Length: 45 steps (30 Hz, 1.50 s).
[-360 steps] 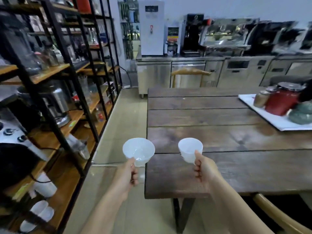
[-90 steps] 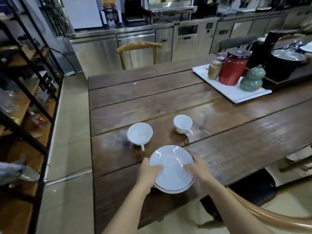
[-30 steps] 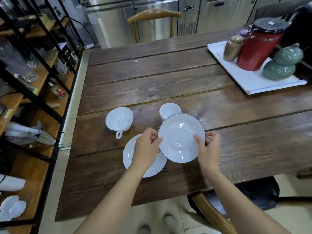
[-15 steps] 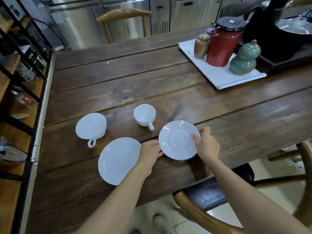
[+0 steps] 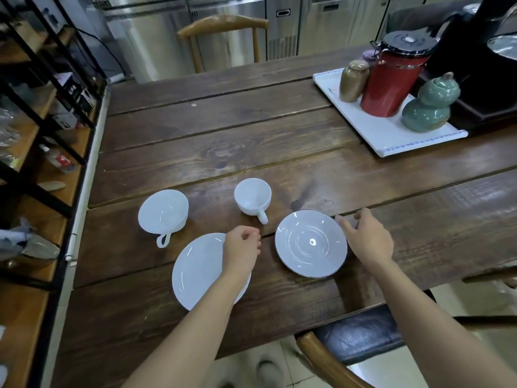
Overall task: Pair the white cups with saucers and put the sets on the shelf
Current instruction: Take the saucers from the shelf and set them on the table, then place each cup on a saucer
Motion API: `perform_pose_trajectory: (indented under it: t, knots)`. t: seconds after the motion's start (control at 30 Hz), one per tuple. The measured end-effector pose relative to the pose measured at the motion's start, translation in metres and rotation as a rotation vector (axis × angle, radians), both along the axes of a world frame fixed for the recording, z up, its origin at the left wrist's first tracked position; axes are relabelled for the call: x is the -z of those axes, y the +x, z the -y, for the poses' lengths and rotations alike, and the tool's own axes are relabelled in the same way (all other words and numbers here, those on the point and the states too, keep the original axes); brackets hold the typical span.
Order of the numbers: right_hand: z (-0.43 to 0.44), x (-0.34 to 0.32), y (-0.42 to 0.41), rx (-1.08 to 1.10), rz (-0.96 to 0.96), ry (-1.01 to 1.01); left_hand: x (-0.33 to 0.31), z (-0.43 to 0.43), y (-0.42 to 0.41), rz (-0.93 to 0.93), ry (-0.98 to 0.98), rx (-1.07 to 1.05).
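saucers laid out near surface's front edge, both hands' grip released: left hand (image 5: 242,252) over plain white round saucer (image 5: 195,273), right hand (image 5: 366,239) beside dark-rimmed white saucer (image 5: 310,243). next, likely: seat wide white handled cup (image 5: 163,212) and small white handled cup (image 5: 252,196) on saucers.

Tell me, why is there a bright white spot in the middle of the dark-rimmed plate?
In the head view that spot is glare: a light above reflecting off the shiny dark-rimmed saucer; thin bright streaks also gleam on the plain saucer and inside both cups.

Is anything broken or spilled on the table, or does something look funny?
Nothing looks broken or spilled. Both white cups, the wide cup and the small cup, stand upright on the table, and both saucers, the plain saucer and the dark-rimmed saucer, lie flat. The cups just aren't on saucers yet.
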State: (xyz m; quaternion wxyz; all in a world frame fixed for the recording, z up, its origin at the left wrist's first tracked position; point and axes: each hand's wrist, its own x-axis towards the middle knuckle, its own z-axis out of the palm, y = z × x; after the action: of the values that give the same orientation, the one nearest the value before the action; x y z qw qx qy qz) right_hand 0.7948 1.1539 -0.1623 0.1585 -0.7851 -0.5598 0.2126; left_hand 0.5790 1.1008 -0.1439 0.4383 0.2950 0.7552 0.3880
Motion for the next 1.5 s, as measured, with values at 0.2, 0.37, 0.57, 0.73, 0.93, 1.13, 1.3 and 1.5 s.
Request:
perform_pose_trajectory:
  t: [0.2, 0.37, 0.57, 0.73, 0.93, 1.13, 1.3, 1.5]
  knots:
    - [-0.033, -0.028, -0.035, -0.069, -0.508, 0.060, -0.016, -0.021, -0.027, 0.111, 0.130, -0.313]
    - [-0.046, -0.040, -0.097, -0.167, -0.979, -0.239, -0.024, -0.043, -0.050, 0.616, 0.138, -0.288]
    - [-0.057, -0.032, -0.136, -0.118, -1.211, -0.491, -0.020, -0.063, -0.050, 0.771, 0.045, -0.077]
    - [-0.062, -0.032, -0.136, -0.075, -1.264, -0.535, -0.011, -0.065, -0.045, 0.794, 0.025, -0.085]
    - [-0.064, -0.049, -0.127, -0.116, -1.257, -0.509, -0.029, -0.069, -0.035, 0.697, 0.036, -0.096]
    - [-0.058, -0.057, -0.106, -0.023, -1.024, -0.271, -0.050, -0.072, -0.010, 0.687, 0.062, 0.014]
    - [-0.034, -0.056, -0.073, 0.154, -1.012, -0.184, -0.049, -0.064, 0.015, 0.696, -0.022, 0.132]
    - [0.002, -0.047, -0.046, 0.312, -1.028, -0.094, -0.045, -0.049, 0.042, 0.630, -0.144, 0.178]
